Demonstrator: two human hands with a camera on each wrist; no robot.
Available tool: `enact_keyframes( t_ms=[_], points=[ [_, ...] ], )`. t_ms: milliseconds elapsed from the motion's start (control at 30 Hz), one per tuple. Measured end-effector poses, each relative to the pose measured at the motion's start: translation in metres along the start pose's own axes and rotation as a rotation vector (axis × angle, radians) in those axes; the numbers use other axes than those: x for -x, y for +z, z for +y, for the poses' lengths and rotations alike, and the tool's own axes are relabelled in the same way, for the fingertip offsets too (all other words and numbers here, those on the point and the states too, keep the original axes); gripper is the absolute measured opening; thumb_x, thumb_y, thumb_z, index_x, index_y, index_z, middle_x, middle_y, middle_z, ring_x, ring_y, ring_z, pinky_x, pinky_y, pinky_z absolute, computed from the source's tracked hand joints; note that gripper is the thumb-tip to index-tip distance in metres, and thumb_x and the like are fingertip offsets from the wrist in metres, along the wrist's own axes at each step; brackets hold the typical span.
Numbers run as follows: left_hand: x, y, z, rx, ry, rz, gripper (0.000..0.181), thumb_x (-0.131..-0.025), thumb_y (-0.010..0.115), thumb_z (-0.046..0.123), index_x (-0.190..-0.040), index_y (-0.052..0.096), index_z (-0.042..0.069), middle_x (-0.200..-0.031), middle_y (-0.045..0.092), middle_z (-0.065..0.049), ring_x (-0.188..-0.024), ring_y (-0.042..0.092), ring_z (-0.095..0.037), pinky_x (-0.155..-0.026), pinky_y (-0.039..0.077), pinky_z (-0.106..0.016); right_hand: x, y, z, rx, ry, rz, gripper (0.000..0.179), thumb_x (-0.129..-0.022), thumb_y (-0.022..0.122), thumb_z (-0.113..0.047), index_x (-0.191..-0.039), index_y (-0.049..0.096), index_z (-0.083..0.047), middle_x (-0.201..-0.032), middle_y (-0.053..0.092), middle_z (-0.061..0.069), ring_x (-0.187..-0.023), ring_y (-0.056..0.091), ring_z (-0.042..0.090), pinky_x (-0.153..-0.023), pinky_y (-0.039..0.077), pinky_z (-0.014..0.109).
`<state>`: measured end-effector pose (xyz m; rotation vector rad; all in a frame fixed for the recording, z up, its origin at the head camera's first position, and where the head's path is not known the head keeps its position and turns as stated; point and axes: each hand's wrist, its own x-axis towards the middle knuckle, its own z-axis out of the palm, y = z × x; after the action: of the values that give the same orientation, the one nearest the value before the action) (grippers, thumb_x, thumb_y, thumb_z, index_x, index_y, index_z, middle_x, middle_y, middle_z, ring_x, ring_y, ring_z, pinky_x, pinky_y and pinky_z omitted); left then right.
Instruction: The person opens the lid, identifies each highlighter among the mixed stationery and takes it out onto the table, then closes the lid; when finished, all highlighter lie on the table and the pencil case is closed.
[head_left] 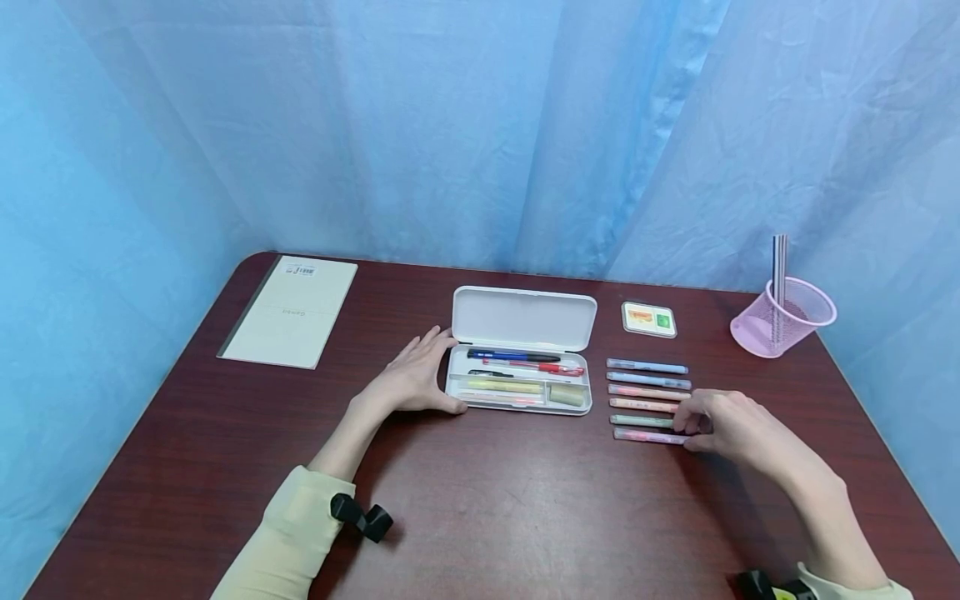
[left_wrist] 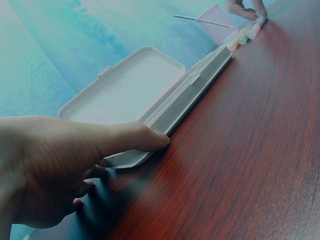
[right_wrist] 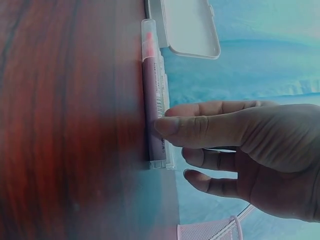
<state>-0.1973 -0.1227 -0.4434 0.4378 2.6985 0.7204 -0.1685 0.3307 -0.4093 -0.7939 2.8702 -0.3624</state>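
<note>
A white pencil case (head_left: pixel 525 321) lies with its lid raised, holding blue and red pens, a yellow pen and an eraser (head_left: pixel 566 394). My left hand (head_left: pixel 415 373) is spread at the case's left end, its thumb touching the front corner in the left wrist view. Several highlighters lie in a row right of the case. My right hand (head_left: pixel 731 423) has thumb and forefinger at the right end of the nearest one, a purple highlighter (right_wrist: pixel 151 90) with a pink tip, and pinches it. The other fingers hang loosely bent. The green highlighter (head_left: pixel 641 421) lies just behind.
A pink mesh pen holder (head_left: pixel 750 329) with striped sticks stands at the back right. Left of it lies a small flat case (head_left: pixel 648 320) with coloured labels. A pale notebook (head_left: pixel 288 312) lies at the back left. Blue curtains hang behind the table.
</note>
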Motion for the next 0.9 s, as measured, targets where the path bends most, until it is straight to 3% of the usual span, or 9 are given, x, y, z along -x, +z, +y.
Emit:
enact_keyframes(
  t_ms=[233,500,633,900],
  points=[
    [0.000,0.000,0.000,0.008,0.008,0.000,0.105,-0.074,0.086,0.047,-0.156,0.035,0.008,-0.172,0.024,-0.013,-0.163,0.012,-0.029,-0.134,0.013,-0.048,-0.003,-0.003,-0.009,0.041,-0.022,0.127,0.024,-0.074,0.090,-0.019,-0.087,0.073,-0.028,-0.078,0.060,-0.019,-0.072,0.054,-0.001,-0.062,0.045,0.022],
    [0.000,0.001,-0.002,0.012,0.010,0.005,0.105,-0.074,0.086,0.047,-0.156,0.035,0.008,-0.172,0.023,-0.013,-0.163,0.012,-0.030,-0.134,0.013,-0.050,-0.029,-0.004,-0.041,-0.022,-0.107,0.248,0.020,-0.081,0.087,-0.023,-0.098,0.076,-0.026,-0.085,0.065,-0.012,-0.072,0.060,0.003,-0.063,0.051,0.025],
    [0.000,0.001,-0.002,0.012,0.006,0.008,0.105,-0.073,0.086,0.047,-0.156,0.035,0.008,-0.172,0.023,-0.013,-0.163,0.013,-0.030,-0.134,0.014,-0.050,-0.050,0.000,-0.061,-0.129,-0.165,0.224,0.025,-0.085,0.084,-0.018,-0.108,0.077,-0.021,-0.095,0.071,-0.006,-0.081,0.066,0.006,-0.071,0.059,0.033],
    [0.001,0.000,-0.002,0.014,0.020,0.008,0.104,-0.074,0.086,0.046,-0.156,0.035,0.007,-0.172,0.024,-0.014,-0.163,0.013,-0.031,-0.134,0.013,-0.050,-0.089,0.016,-0.104,-0.267,-0.227,0.118,0.038,-0.088,0.081,-0.016,-0.125,0.072,-0.016,-0.114,0.075,0.001,-0.094,0.070,0.013,-0.079,0.061,0.042]
  ],
)
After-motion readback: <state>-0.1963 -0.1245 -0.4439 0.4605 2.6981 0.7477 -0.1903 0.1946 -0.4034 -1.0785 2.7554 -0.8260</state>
